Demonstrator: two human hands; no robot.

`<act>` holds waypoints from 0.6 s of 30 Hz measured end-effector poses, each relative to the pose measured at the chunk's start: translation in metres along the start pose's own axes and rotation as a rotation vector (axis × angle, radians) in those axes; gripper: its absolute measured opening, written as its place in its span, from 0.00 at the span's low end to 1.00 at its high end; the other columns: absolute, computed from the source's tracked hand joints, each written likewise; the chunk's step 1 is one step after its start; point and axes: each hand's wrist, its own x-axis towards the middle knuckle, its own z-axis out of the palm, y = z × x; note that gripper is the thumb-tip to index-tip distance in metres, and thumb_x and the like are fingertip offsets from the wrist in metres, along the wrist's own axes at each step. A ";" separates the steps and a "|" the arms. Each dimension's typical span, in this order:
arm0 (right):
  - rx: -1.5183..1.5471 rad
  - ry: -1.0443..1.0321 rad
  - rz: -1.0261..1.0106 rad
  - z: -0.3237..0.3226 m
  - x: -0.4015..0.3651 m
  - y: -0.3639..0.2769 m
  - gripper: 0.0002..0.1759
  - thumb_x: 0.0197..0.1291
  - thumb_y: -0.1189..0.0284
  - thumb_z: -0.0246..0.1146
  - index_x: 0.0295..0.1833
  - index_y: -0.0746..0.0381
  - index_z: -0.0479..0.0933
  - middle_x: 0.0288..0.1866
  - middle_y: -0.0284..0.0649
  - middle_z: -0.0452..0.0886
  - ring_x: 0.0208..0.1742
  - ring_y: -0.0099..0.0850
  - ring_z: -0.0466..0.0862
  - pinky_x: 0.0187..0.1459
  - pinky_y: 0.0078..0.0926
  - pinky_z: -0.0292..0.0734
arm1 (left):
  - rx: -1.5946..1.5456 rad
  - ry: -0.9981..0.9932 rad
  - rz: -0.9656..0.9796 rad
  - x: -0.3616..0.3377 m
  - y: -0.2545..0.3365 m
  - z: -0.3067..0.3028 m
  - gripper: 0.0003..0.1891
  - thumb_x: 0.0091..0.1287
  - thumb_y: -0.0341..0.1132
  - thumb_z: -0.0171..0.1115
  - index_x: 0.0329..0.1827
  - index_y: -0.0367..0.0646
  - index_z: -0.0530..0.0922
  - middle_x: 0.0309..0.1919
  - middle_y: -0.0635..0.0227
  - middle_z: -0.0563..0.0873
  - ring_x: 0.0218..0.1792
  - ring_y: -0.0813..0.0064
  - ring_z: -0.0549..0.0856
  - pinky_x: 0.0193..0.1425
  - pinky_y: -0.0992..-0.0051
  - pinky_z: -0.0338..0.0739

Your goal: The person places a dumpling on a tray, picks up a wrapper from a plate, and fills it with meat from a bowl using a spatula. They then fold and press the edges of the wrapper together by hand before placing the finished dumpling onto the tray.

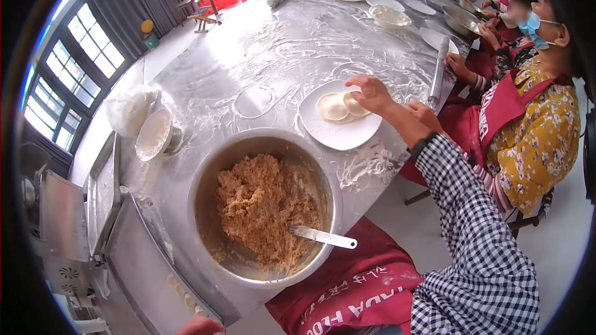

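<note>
My right hand (pixel 372 95), in a black-and-white checked sleeve, reaches over a white plate (pixel 310 125) at the edge of the table. Its fingers are bent and a little apart, and nothing shows between them. Just below the fingertips lie round dough wrappers (pixel 333 107), overlapping on the plate. Only a blurred part of my left hand (pixel 202 326) shows at the bottom edge, by a metal tray (pixel 139 254) with a row of dumplings (pixel 184 294); its fingers are hard to make out. Between my hands stands a big metal bowl (pixel 205 249) of minced filling (pixel 264 201), with a white-handled spreader (pixel 323 236) in it.
A small bowl of flour (pixel 154 135) stands left beside a plastic bag (pixel 126 111). The steel table (pixel 205 68) is streaked with flour. At right sits a co-worker (pixel 521 130) in a red apron, close to my arm, near a rolling pin (pixel 439 69). More plates and bowls stand farther back.
</note>
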 end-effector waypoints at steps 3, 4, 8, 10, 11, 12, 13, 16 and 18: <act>-0.121 -0.126 0.036 0.014 0.013 0.006 0.14 0.46 0.73 0.58 0.42 0.53 0.79 0.47 0.34 0.79 0.49 0.36 0.77 0.52 0.30 0.73 | -0.067 -0.056 -0.010 -0.013 -0.006 0.039 0.11 0.61 0.25 0.53 0.44 0.30 0.77 0.39 0.54 0.82 0.40 0.66 0.82 0.46 0.67 0.78; -0.165 -0.175 0.025 0.018 0.015 0.008 0.12 0.46 0.73 0.59 0.39 0.53 0.80 0.46 0.34 0.79 0.48 0.36 0.77 0.51 0.29 0.73 | -0.052 -0.047 -0.006 -0.015 -0.007 0.049 0.10 0.61 0.24 0.53 0.44 0.31 0.77 0.39 0.54 0.82 0.40 0.66 0.82 0.46 0.67 0.78; -0.090 -0.205 0.095 0.018 0.017 0.009 0.07 0.46 0.73 0.59 0.31 0.54 0.81 0.45 0.33 0.80 0.48 0.38 0.78 0.51 0.29 0.73 | -0.102 -0.061 -0.031 -0.016 -0.020 0.067 0.10 0.61 0.23 0.51 0.43 0.32 0.77 0.38 0.56 0.82 0.38 0.66 0.82 0.46 0.68 0.78; 0.096 -0.162 0.052 0.013 0.014 0.010 0.04 0.45 0.73 0.59 0.25 0.57 0.80 0.44 0.35 0.80 0.47 0.36 0.78 0.51 0.28 0.73 | -0.185 -0.058 -0.093 -0.010 -0.018 0.079 0.09 0.61 0.22 0.51 0.41 0.32 0.77 0.37 0.56 0.82 0.37 0.67 0.82 0.45 0.70 0.78; 0.097 -0.163 0.050 0.008 0.012 0.011 0.04 0.45 0.73 0.59 0.25 0.57 0.80 0.44 0.35 0.80 0.47 0.36 0.78 0.51 0.28 0.73 | -0.185 -0.056 -0.093 -0.007 -0.016 0.083 0.09 0.61 0.22 0.51 0.41 0.32 0.77 0.37 0.56 0.82 0.37 0.67 0.82 0.45 0.70 0.78; 0.289 -0.096 0.027 0.003 0.007 0.011 0.04 0.45 0.74 0.59 0.26 0.59 0.79 0.44 0.36 0.80 0.46 0.33 0.79 0.50 0.26 0.73 | -0.177 -0.051 -0.077 -0.005 -0.015 0.086 0.08 0.61 0.21 0.51 0.41 0.32 0.77 0.36 0.57 0.82 0.37 0.68 0.82 0.44 0.71 0.78; 0.479 -0.031 0.004 -0.001 0.002 0.011 0.03 0.46 0.75 0.59 0.27 0.60 0.78 0.44 0.37 0.80 0.45 0.30 0.79 0.50 0.24 0.73 | -0.171 -0.044 -0.063 -0.004 -0.013 0.090 0.08 0.61 0.21 0.51 0.41 0.32 0.77 0.35 0.57 0.83 0.36 0.69 0.82 0.43 0.72 0.78; 0.909 -0.175 0.109 -0.024 -0.009 -0.005 0.04 0.49 0.77 0.57 0.31 0.63 0.77 0.43 0.39 0.80 0.44 0.23 0.78 0.49 0.22 0.72 | -0.229 -0.039 -0.085 0.003 -0.008 0.100 0.08 0.61 0.21 0.52 0.40 0.32 0.77 0.34 0.58 0.83 0.36 0.69 0.82 0.43 0.72 0.78; 0.925 -0.227 0.075 -0.042 -0.019 -0.024 0.04 0.53 0.78 0.58 0.34 0.65 0.76 0.39 0.37 0.80 0.40 0.20 0.77 0.45 0.19 0.73 | -0.293 -0.071 -0.113 0.010 -0.009 0.107 0.08 0.61 0.21 0.51 0.40 0.32 0.77 0.34 0.58 0.83 0.36 0.69 0.83 0.43 0.73 0.78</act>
